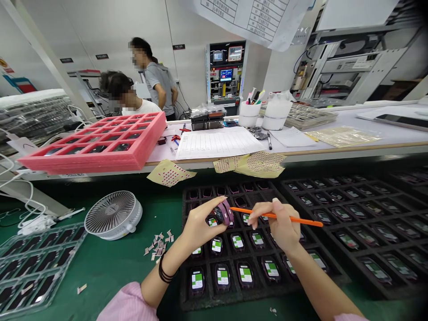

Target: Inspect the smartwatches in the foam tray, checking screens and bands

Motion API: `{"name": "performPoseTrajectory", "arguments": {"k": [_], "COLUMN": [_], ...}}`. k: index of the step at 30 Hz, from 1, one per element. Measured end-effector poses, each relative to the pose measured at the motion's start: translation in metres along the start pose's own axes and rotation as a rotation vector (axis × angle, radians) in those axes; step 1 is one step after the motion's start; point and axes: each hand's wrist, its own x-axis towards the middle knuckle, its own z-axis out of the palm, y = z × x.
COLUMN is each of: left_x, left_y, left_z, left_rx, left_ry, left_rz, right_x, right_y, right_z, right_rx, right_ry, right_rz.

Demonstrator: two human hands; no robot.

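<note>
Stick [306,221], one; held device [228,213], one

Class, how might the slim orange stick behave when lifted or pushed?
Looking straight, the slim orange stick is probably stiff. Its slenderness suggests it's light. Pushed sideways, its long, narrow shape might roll, though its cross-section is unclear.

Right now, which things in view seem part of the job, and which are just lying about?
Likely in the job:
purple-edged device, held
orange stick, pointed at it
black tray underneath

Apparently just lying about:
desk fan
cup of pens
black pen
</note>
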Motion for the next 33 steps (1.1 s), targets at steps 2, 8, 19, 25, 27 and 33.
{"name": "performPoseTrajectory", "arguments": {"k": [2, 8, 19, 25, 27, 33], "left_x": [0.0002, -0.0005, -0.0011, -0.0014, -0.0017, -0.0031], "left_y": [0.0005, 0.0009, 0.0009, 0.0006, 0.0001, -0.0005], "left_z": [-0.0005, 0.0004, 0.0055, 0.0066, 0.0065, 0.0057], "left_rx": [0.001, 0.009, -0.002, -0.002, 0.001, 0.019], "left_ry": [-0.001, 0.011, -0.034, -0.043, -0.037, -0.028], "left_rz": [-0.004, 0.019, -0.026, -0.025, -0.027, -0.001], "right_x": [-0.0004, -0.0029, -0.0024, -0.0042, -0.0047, -0.0064], "right_y": [-0.0007, -0.0052, -0.0089, -0.0087, -0.0074, -0.0058], "right_z": [0.0001, 0.0024, 0.0006, 0.0009, 0.0013, 0.0033], "right_rx": [-0.001, -0.052, -0.14, -0.111, -0.116, -0.139], "right_ry": [-0.009, -0.002, -0.019, -0.077, -0.084, -0.095], "right_rz": [-0.001, -0.005, -0.016, -0.013, -0.024, -0.041]}}
